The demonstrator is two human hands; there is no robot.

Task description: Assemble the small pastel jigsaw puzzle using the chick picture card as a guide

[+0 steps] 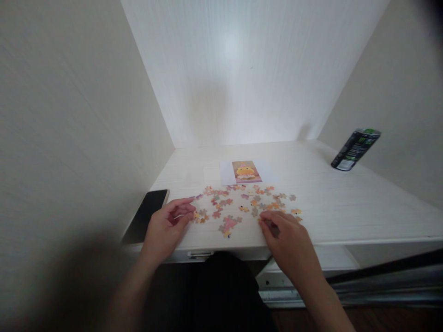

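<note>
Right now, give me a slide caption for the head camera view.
Left hand and right hand sort scattered puzzle pieces below a reference picture on a white desk.

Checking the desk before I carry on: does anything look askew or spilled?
Nothing stands out. The puzzle pieces lie loose between both hands, the can seems upright, and the phone lies flat at the left wall.

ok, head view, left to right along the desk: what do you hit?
Black flat smartphone → left hand → small joined cluster of pink puzzle pieces → right hand → dark cylindrical drink can with green markings, far right by the wall.
</note>
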